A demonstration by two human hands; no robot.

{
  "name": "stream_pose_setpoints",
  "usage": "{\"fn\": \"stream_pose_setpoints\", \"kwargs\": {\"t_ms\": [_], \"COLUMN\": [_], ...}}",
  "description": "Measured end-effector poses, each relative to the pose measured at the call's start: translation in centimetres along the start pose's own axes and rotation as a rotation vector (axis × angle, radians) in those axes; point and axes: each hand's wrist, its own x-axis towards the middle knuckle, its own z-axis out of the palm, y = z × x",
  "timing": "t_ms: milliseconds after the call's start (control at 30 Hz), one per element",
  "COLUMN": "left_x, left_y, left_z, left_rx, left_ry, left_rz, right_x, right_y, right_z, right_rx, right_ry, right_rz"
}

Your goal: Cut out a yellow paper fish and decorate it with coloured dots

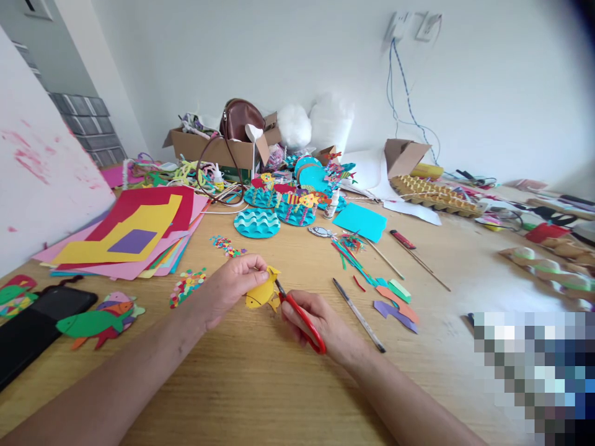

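Observation:
My left hand pinches a yellow paper fish by its upper edge, just above the wooden table. Black lines mark the fish's head. Red-handled scissors are gripped in my right hand, their blades pointing up and left against the fish's tail side. How far the blades are apart is too small to tell. A pen lies to the right of my right hand. Small round paper dots are heaped left of my left hand. Further left, a green paper fish rests on other cut fish.
Coloured paper sheets are stacked at the left, near a black phone. Blue wavy paper pieces and a glue bottle stand farther back. Paper scraps, a red cutter and egg cartons lie to the right.

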Motion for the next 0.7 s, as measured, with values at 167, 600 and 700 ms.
{"fn": "stream_pose_setpoints", "kwargs": {"t_ms": [167,600,700], "left_x": [-0.04,0.08,0.12], "left_y": [0.03,0.06,0.11], "left_z": [0.0,-0.11,-0.16], "left_rx": [0.011,0.026,0.037], "left_ry": [0.004,-0.038,-0.044], "left_rz": [-0.005,-0.008,-0.005], "right_x": [0.03,0.04,0.1], "right_y": [-0.01,0.29,0.46], "right_z": [-0.02,0.19,0.22], "right_rx": [-0.013,0.033,0.038], "right_ry": [-0.003,0.023,0.024], "right_rz": [-0.016,-0.029,-0.044]}}
